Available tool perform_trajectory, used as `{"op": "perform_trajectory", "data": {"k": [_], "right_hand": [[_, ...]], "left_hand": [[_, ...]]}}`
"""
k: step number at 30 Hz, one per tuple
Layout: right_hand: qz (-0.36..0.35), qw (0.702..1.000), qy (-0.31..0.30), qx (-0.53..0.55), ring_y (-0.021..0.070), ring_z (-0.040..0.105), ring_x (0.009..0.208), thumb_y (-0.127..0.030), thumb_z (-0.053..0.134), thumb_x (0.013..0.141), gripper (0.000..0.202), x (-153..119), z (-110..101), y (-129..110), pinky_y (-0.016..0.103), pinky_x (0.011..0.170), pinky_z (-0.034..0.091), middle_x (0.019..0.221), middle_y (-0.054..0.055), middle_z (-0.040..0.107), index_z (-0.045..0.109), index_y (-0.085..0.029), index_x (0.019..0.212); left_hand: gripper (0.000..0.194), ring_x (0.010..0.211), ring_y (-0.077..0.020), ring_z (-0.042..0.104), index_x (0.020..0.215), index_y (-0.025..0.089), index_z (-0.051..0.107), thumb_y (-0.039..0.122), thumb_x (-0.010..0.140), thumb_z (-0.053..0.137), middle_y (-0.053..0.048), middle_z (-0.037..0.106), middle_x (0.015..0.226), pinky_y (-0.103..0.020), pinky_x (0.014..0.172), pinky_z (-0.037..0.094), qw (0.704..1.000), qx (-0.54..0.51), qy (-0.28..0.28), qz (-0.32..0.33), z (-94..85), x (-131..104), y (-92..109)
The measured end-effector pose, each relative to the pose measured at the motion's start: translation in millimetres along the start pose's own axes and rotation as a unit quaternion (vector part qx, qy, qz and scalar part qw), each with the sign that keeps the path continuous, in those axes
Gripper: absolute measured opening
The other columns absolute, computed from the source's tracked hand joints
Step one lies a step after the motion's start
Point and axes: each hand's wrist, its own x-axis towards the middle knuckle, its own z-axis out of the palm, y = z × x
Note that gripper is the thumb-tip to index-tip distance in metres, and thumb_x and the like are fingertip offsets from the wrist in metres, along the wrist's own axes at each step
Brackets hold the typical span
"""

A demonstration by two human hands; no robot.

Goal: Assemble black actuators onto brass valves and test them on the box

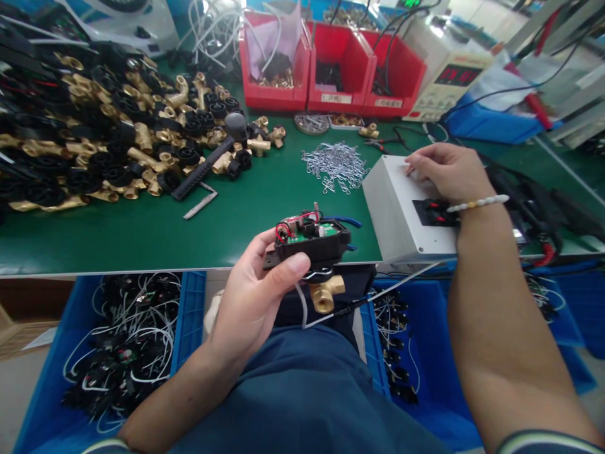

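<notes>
My left hand (265, 284) is closed around an electric valve actuator (314, 246), a black open-topped housing with a green circuit board and red and black wires. A brass valve body (326, 295) hangs under it, and a grey cable runs off to the right. My right hand (447, 169) rests over the top of a light grey control box (397, 208), its thumb and fingers pinched together near the far edge. What lies between those fingertips is too small to make out. Red and black terminals (435, 212) sit in the box's top beside my wrist.
Brass valves with black parts (142, 139) are heaped on the left, with a mallet (208, 161) beside them. Silver wire clips (335, 165) lie mid-table before red bins (340, 69). A power supply (444, 69) stands behind. Blue crates (189, 315) of wired parts sit below the edge.
</notes>
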Motion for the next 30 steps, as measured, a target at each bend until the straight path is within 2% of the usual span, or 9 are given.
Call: {"op": "perform_trajectory", "data": {"k": [3,7,20,25,30], "right_hand": [[0.007,1.000,0.001,-0.004,0.0077,0.045,0.055,-0.018,0.069,0.086,0.008,-0.2,-0.1,0.9,0.023,0.056,0.040,0.067,0.000,0.064,0.067,-0.017,0.078],[0.009,1.000,0.004,-0.007,0.0078,0.045,0.056,-0.018,0.070,0.086,0.009,-0.6,0.6,0.0,0.024,0.057,0.040,0.071,0.001,0.066,0.068,-0.016,0.078],[0.000,1.000,0.006,-0.015,0.0094,0.046,0.058,-0.020,0.069,0.085,0.009,-0.7,1.6,1.0,0.025,0.056,0.039,0.075,0.003,0.069,0.067,-0.017,0.076],[0.001,1.000,0.008,-0.018,0.0093,0.047,0.058,-0.017,0.068,0.085,0.009,0.2,2.7,0.3,0.026,0.059,0.040,0.077,0.004,0.070,0.067,-0.016,0.076],[0.002,1.000,0.008,-0.020,0.0102,0.047,0.058,-0.019,0.069,0.085,0.008,0.4,1.3,-0.1,0.025,0.056,0.038,0.074,0.003,0.069,0.068,-0.017,0.077]], "left_hand": [[0.050,0.097,-0.0298,0.077,0.119,0.012,0.064,0.038,0.081,0.082,-0.015,0.077,0.110,-0.037,0.080,0.065,0.999,-0.017,-0.020,-0.032,-0.9,3.1,-0.9],[0.046,0.089,-0.0257,0.078,0.113,0.012,0.068,0.046,0.084,0.079,-0.012,0.080,0.100,-0.030,0.073,0.064,0.999,-0.022,-0.027,-0.033,-2.6,4.1,-1.4],[0.054,0.090,-0.0269,0.078,0.111,0.015,0.070,0.057,0.079,0.081,-0.011,0.080,0.097,-0.031,0.074,0.065,0.999,-0.001,-0.023,-0.023,-3.9,3.1,0.2],[0.052,0.086,-0.0246,0.078,0.110,0.016,0.071,0.056,0.079,0.082,-0.010,0.081,0.099,-0.030,0.072,0.065,0.999,-0.013,-0.025,-0.026,-3.9,2.5,-0.2],[0.048,0.091,-0.0252,0.078,0.106,0.016,0.071,0.055,0.080,0.081,-0.010,0.080,0.103,-0.031,0.075,0.066,0.999,-0.013,-0.024,-0.019,-4.1,1.3,-0.3]]}}
